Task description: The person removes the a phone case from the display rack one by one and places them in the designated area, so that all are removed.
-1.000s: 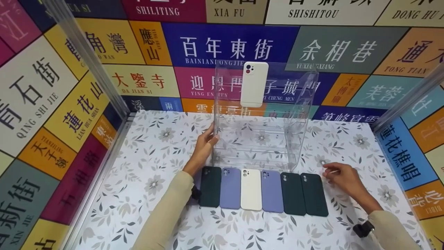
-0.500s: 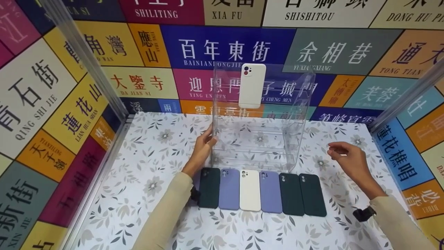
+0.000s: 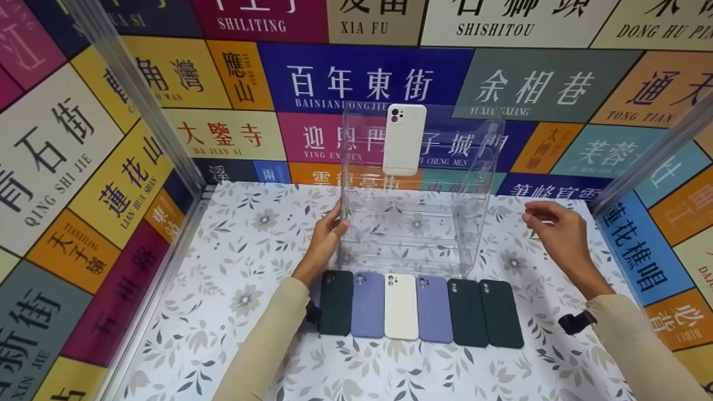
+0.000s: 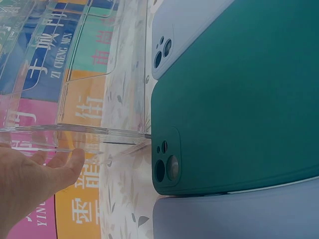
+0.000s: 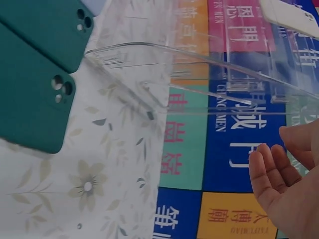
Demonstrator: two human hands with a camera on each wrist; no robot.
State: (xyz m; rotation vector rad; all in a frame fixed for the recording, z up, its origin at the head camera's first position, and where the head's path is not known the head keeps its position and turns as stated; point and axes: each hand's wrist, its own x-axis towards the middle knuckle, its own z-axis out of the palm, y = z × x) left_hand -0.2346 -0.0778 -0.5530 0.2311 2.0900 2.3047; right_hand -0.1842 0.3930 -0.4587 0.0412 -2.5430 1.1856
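Note:
In the head view my left hand (image 3: 323, 242) holds the left side of a clear, tiered plastic display rack (image 3: 468, 245), its thumb at the near side. The left wrist view shows these fingers (image 4: 75, 162) at the side panel. Against the rack's upper part leans a white phone case (image 3: 404, 139). My right hand (image 3: 560, 236) hovers off the rack's right side, fingers loosely bent and holding nothing. Before the rack lies a row of cases: a dark green case (image 3: 336, 303), a purple case (image 3: 368, 306), a white case (image 3: 401, 306), another purple case (image 3: 435, 309), then two dark green ones (image 3: 501, 312).
A white cloth with leaf and flower print (image 3: 245, 301) covers the table. Coloured wall panels with lettering (image 3: 362, 75) stand behind and on both sides. A metal frame post (image 3: 147, 106) rises at the left.
My right hand has lifted away from the rightmost green case, moving up beside the rack. The left hand stays at the rack, and the row of cases has not been rearranged.

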